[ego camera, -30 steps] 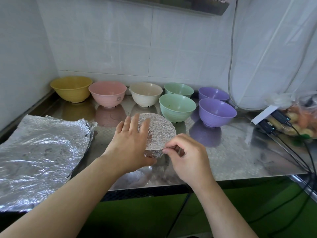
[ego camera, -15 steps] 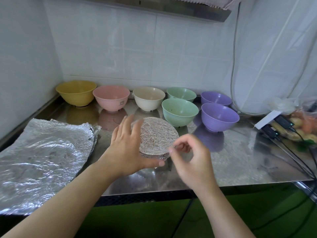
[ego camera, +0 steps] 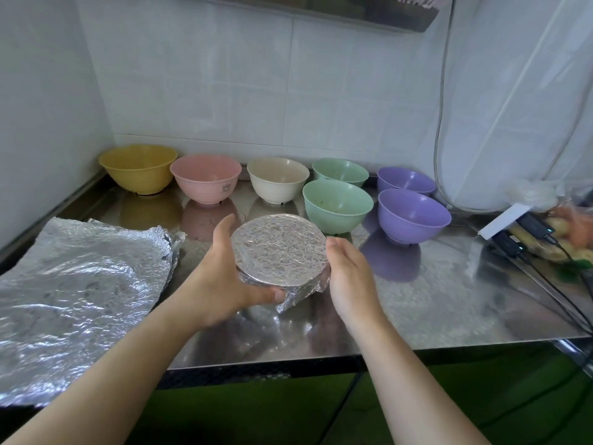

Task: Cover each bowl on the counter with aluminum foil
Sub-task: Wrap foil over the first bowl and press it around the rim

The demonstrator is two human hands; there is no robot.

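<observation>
on the steel counter (ego camera: 417,303) by white tiles, left hand (ego camera: 221,284) grips the foil-covered bowl (ego camera: 278,250), right hand (ego camera: 348,274) flat against it.

Foil-wrapped bowl (ego camera: 278,248) front and centre on counter (ego camera: 433,303), hands either side.
Loose foil sheet (ego camera: 80,293) off to the left, row of open bowls (ego camera: 277,179) behind along wall, chargers (ego camera: 519,234) far right.

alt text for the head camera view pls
Two hands, left hand and right hand, hold a foil-covered bowl above a steel counter. Seven uncovered bowls stand behind it, and a foil sheet lies at the left.
</observation>
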